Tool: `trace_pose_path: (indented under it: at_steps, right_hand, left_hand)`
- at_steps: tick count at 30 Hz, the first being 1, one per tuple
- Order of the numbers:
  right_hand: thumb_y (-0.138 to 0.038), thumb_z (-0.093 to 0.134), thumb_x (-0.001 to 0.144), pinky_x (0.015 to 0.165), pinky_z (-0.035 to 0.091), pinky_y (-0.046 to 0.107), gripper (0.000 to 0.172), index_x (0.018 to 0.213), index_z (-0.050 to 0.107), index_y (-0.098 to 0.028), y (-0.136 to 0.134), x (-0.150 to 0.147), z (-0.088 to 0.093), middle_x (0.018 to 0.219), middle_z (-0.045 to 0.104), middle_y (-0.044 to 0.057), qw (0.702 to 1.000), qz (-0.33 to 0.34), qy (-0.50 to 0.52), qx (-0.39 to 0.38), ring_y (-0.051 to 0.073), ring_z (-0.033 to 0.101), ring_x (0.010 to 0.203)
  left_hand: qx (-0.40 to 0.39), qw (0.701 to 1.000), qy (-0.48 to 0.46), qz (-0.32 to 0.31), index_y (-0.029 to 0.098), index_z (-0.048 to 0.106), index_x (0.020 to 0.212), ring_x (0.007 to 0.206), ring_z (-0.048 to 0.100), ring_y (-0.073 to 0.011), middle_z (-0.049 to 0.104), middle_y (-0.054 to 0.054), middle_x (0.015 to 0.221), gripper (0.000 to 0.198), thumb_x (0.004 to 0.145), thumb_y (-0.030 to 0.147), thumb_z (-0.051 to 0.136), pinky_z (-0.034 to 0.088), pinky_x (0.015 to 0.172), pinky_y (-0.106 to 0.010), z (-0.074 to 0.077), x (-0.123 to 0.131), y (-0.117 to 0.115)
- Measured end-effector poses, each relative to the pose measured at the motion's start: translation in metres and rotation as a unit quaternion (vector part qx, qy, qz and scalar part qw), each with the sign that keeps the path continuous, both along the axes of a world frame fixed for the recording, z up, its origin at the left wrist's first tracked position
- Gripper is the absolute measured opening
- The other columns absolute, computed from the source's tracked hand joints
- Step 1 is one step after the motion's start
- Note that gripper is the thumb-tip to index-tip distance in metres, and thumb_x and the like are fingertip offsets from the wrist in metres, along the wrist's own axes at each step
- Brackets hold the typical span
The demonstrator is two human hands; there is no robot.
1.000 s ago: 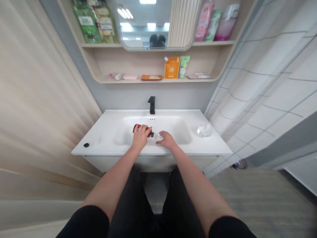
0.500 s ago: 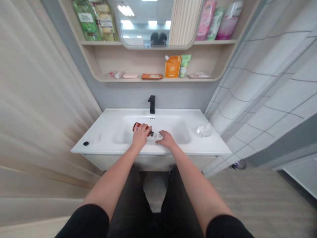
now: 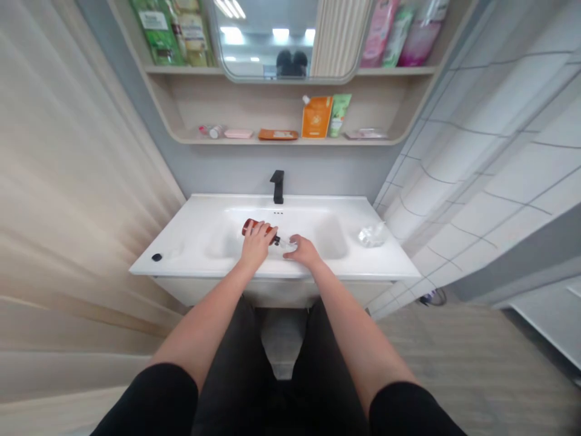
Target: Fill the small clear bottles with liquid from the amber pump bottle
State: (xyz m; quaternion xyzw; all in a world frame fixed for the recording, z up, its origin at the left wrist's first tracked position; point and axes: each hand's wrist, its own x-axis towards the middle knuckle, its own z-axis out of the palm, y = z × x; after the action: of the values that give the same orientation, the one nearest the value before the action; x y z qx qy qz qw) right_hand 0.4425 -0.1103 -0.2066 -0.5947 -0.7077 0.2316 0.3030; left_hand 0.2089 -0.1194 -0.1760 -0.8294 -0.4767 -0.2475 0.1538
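My left hand (image 3: 254,248) is wrapped round a reddish-brown bottle (image 3: 252,226) that lies tilted on its side over the white sink basin (image 3: 218,233), its dark neck pointing right. My right hand (image 3: 303,250) is closed round a small clear container (image 3: 290,244) held right at the bottle's neck. Both hands hover low over the front of the basin.
A black faucet (image 3: 277,184) stands at the back of the sink. A small black cap (image 3: 157,257) lies on the left counter, a crumpled clear plastic item (image 3: 370,235) on the right. Shelves above hold an orange pouch (image 3: 316,116), tubes and packets. Tiled wall at right.
Hands and bottle keep the same pose over the basin; only the camera view has shifted slightly, so everything sits a little higher in the picture.
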Motion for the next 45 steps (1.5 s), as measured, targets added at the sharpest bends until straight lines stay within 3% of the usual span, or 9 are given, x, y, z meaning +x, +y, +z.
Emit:
trace_pose_path:
  at_steps: [17, 45]
  right_hand:
    - [-0.034, 0.102, 0.068, 0.108, 0.056, 0.04, 0.057, 0.117, 0.074, -0.025, -0.0019, 0.0016, 0.0025, 0.124, 0.08, 0.006, 1.0, 0.003, -0.008, 0.001, 0.029, 0.075, 0.117]
    - [-0.036, 0.101, 0.07, 0.108, 0.056, 0.041, 0.063, 0.125, 0.074, -0.023, -0.0035, 0.0005, 0.003, 0.127, 0.081, 0.009, 1.0, 0.001, -0.013, -0.003, 0.032, 0.076, 0.119]
  left_hand:
    - [-0.036, 0.999, -0.018, -0.012, 0.024, 0.067, 0.156, 0.161, 0.047, -0.0363, 0.065, -0.018, 0.158, 0.061, 0.099, 0.011, 0.051, 0.023, 0.141, -0.063, 0.0031, 0.0015, -0.0009]
    - [-0.029, 1.0, -0.006, -0.008, 0.024, 0.066, 0.157, 0.162, 0.046, -0.0353, 0.064, -0.017, 0.16, 0.062, 0.099, 0.01, 0.049, 0.02, 0.142, -0.064, 0.0043, 0.0016, -0.0031]
